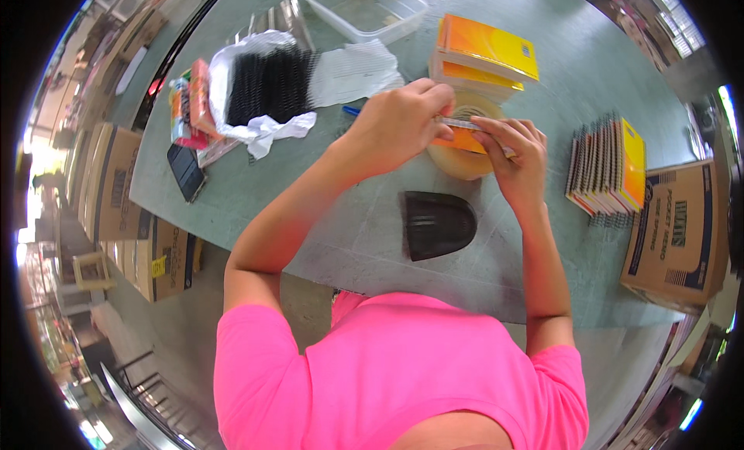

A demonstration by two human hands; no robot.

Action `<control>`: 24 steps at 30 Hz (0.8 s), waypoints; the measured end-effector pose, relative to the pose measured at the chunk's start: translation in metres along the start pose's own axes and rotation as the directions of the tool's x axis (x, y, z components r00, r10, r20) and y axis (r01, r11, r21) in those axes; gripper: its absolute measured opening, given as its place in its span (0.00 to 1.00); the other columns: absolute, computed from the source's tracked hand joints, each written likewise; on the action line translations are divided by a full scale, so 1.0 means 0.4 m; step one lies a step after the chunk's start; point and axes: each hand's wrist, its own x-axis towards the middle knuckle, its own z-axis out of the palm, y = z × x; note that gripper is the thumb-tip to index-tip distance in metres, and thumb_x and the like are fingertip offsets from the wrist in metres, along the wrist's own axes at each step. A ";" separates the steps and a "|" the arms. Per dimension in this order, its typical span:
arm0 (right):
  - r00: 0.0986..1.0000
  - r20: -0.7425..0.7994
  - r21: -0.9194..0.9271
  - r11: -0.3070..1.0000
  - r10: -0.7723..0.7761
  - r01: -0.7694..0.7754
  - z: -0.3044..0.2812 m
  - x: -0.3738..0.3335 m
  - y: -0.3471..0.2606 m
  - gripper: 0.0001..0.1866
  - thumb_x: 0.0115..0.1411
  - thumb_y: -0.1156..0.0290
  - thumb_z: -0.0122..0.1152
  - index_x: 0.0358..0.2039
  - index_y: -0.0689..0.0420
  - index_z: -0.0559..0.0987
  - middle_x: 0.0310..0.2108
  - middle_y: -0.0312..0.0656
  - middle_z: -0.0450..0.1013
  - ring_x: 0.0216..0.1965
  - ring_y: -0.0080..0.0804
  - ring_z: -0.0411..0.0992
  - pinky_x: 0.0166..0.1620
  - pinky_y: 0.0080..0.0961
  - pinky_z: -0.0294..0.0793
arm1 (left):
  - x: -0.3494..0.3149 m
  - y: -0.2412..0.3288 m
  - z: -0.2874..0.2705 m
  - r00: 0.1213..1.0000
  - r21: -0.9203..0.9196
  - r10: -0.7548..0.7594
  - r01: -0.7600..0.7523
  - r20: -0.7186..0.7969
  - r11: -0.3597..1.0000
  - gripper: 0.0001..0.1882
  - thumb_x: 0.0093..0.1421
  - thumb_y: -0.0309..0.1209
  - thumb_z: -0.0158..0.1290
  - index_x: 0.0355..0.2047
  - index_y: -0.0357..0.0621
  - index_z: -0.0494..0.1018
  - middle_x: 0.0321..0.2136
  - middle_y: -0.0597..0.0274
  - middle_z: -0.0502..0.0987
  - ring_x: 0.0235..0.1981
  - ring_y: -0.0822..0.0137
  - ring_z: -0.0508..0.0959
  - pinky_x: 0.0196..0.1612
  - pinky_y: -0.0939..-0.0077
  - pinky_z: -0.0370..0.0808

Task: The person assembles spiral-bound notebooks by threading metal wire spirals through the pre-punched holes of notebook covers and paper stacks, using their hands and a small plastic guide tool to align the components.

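Note:
Fingers of my left hand (399, 125) pinch one end of a small orange-covered notebook (463, 142), while my right hand (515, 149) grips its other end. The notebook's pale edge faces up between both hands. Directly beneath lies a wide, tan roll of tape (465, 167). Just beyond it rises a stack of yellow-orange notebooks (488, 51) with no coils visible. A group of spiral-bound notebooks (608, 167) stands on edge to the right. Many black spiral coils (271, 82) lie on white crumpled paper (260, 136) at the left.
A dark rounded plastic piece (440, 225) lies near me on the grey-green table (349, 233). A clear plastic tub (368, 12) sits at the back. A phone (186, 173) and colourful packets (194, 101) are at left. Cardboard boxes (674, 233) stand on both sides.

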 end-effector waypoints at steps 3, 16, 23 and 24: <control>0.999 -0.042 -0.009 1.000 0.000 0.000 -0.003 -0.007 0.009 0.08 0.51 0.66 0.62 0.33 0.46 0.82 0.29 0.30 0.76 0.34 0.28 0.70 0.44 0.27 0.61 | 0.021 0.020 -0.011 0.929 0.060 -0.273 0.266 0.252 0.962 0.12 0.56 0.35 0.54 0.31 0.37 0.71 0.20 0.54 0.74 0.24 0.60 0.75 0.29 0.69 0.70; 0.997 -0.069 -0.035 0.999 0.037 -0.039 0.004 -0.012 -0.011 0.06 0.52 0.66 0.60 0.32 0.46 0.81 0.28 0.27 0.75 0.34 0.28 0.71 0.42 0.27 0.61 | 0.010 0.028 0.016 1.000 0.133 -0.012 0.010 0.018 0.991 0.12 0.50 0.35 0.59 0.30 0.42 0.71 0.24 0.58 0.72 0.26 0.61 0.73 0.30 0.68 0.68; 0.993 -0.033 0.035 0.993 0.110 -0.109 0.000 -0.010 -0.007 0.08 0.54 0.72 0.56 0.35 0.51 0.79 0.31 0.35 0.75 0.36 0.36 0.71 0.39 0.31 0.67 | -0.158 0.105 0.135 0.893 0.223 0.056 -0.171 0.447 0.960 0.15 0.48 0.37 0.58 0.35 0.46 0.72 0.31 0.55 0.73 0.32 0.55 0.74 0.35 0.65 0.68; 0.991 -0.036 0.101 0.987 0.127 -0.123 -0.001 -0.007 -0.010 0.08 0.54 0.73 0.55 0.35 0.52 0.79 0.31 0.37 0.75 0.36 0.37 0.71 0.39 0.32 0.69 | -0.171 0.101 0.149 0.886 0.202 0.021 -0.128 0.464 0.971 0.16 0.49 0.36 0.58 0.37 0.46 0.72 0.31 0.55 0.73 0.33 0.55 0.74 0.36 0.64 0.69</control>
